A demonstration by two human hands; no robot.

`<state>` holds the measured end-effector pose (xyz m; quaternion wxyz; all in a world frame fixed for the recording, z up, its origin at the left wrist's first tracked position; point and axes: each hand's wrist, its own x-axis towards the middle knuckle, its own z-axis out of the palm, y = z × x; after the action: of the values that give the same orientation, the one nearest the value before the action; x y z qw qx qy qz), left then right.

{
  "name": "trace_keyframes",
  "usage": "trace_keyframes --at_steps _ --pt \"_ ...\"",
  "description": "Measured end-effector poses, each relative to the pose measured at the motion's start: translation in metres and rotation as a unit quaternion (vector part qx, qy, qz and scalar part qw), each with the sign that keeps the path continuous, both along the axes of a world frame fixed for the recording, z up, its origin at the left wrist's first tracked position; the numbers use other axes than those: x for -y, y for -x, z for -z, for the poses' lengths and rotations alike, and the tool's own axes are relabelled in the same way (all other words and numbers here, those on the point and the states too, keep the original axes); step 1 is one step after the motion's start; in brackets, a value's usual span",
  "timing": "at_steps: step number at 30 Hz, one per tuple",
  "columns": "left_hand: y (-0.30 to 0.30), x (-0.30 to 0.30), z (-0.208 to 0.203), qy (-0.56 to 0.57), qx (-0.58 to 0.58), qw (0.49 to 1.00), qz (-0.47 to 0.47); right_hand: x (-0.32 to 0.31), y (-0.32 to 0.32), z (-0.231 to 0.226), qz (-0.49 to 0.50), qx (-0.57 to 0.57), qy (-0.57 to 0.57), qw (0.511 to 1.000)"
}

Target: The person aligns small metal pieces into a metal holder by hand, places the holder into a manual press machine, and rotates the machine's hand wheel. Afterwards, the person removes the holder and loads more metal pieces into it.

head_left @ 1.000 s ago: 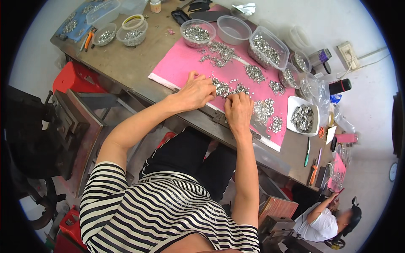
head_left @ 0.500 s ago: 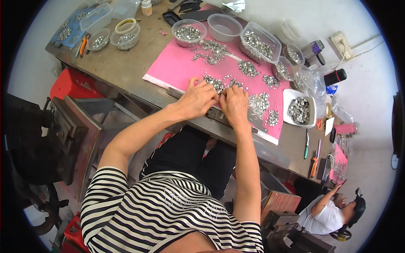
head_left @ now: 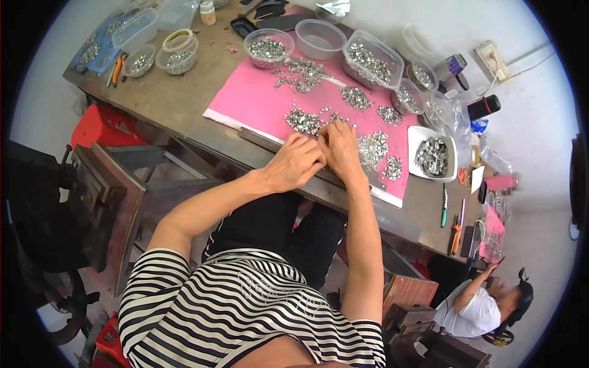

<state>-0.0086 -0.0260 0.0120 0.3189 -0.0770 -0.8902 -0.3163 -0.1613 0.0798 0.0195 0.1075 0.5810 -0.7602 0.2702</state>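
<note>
Left hand (head_left: 293,162) and right hand (head_left: 340,150) are held close (grip cannot be told), likely for steadiness, near metal pieces (head_left: 301,120).

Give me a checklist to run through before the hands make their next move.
1. Left hand and right hand together at the near edge of the pink mat: ok.
2. Piece seen in the fingers: cannot tell, the grip is hidden.
3. All metal pieces gathered into piles: not ok, some lie scattered on the mat.
4. White tray upright: ok, it holds more metal pieces.
5. Right-side orange-handled pliers away from both hands: ok.
</note>
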Motion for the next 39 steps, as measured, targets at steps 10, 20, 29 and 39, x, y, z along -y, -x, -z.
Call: trace_keyframes --at_steps 10,20,29,39 --pt "0.005 -0.009 0.004 0.026 -0.027 0.999 0.000 -0.068 -0.029 -0.017 -0.008 0.121 0.043 0.992" --pt "0.005 -0.001 0.007 -0.034 -0.017 0.999 0.021 -0.070 -0.043 -0.016 -0.016 0.034 -0.001 0.999" --pt "0.016 -0.026 0.001 0.036 0.006 0.997 -0.069 -0.100 -0.044 0.000 0.106 0.069 0.146 0.981" --pt "0.010 -0.030 -0.006 0.044 0.037 0.996 -0.070 -0.102 -0.053 0.010 0.188 0.121 0.271 0.936"
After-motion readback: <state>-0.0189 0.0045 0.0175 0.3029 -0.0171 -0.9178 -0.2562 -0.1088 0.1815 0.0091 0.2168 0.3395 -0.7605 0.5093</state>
